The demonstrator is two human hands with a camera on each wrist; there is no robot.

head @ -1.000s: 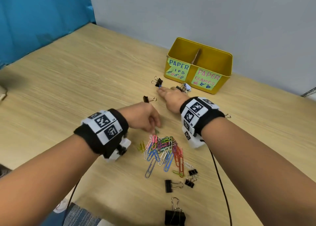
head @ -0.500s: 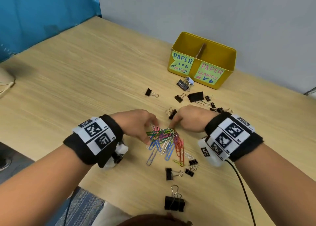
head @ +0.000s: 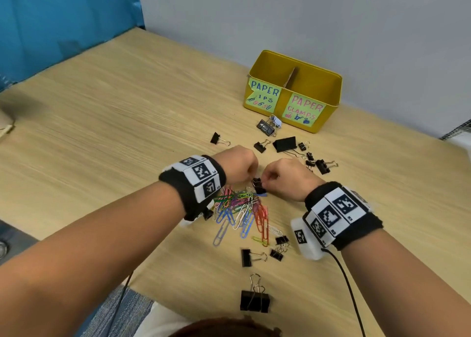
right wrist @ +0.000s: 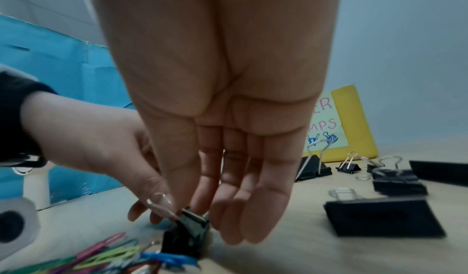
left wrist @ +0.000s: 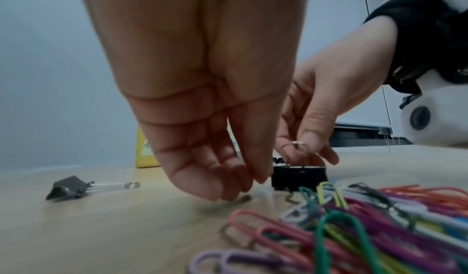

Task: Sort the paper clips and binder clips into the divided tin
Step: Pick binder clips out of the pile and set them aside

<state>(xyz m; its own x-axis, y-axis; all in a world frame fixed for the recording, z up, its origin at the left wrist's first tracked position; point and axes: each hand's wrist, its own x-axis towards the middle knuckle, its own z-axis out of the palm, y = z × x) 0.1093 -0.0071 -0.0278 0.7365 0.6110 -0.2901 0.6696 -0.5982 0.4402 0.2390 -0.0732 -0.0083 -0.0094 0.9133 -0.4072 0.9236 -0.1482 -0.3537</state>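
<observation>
The yellow divided tin (head: 331,99) stands at the back, labelled for paper clips on its left half and paper clamps on its right. A heap of coloured paper clips (head: 242,209) lies in front of me. At its far edge a small black binder clip (head: 259,186) stands among them. My right hand (head: 267,181) pinches one wire handle of this binder clip (left wrist: 298,177). My left hand (head: 251,176) meets it from the other side; in the right wrist view its thumb lies on a wire loop of the clip (right wrist: 187,232).
More black binder clips lie scattered: a large one (head: 285,144) and several small ones between my hands and the tin, one alone at the left (head: 216,138), and others near the table's front edge (head: 254,301). A black cable (head: 349,293) trails from my right wrist.
My right hand has drawn back from the clips near the tin to the far edge of the paper clip heap. Both hands have come together on the small black binder clip.
</observation>
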